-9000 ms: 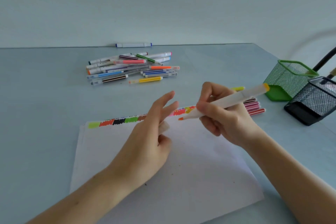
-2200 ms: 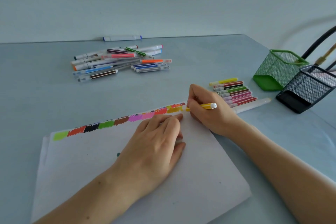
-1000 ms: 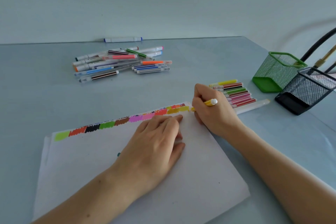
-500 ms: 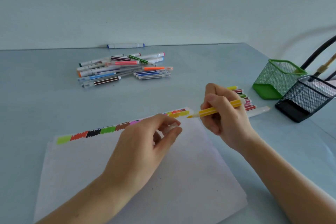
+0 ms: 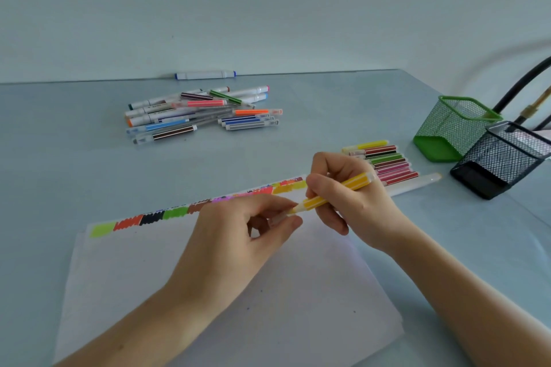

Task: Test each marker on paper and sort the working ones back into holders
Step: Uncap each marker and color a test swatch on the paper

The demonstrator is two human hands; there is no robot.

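Nearby, green holder (image 5: 453, 131) w/o markers.

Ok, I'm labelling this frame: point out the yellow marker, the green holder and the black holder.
yellow marker (image 5: 343, 191): head view, striped barrel between the fingers.
green holder (image 5: 447, 128): head view, its mesh side wall.
black holder (image 5: 504, 161): head view, its mesh side wall.

Desk or study workspace, home or office cannot be told. Plain pale table (image 5: 298, 134) against a bare wall (image 5: 268, 9); two mesh pen holders, green (image 5: 453, 128) and black (image 5: 504, 158), at the table's right edge. Loose marker pile (image 5: 196, 113) toward the table's far side, white paper (image 5: 208, 292) at its near edge.
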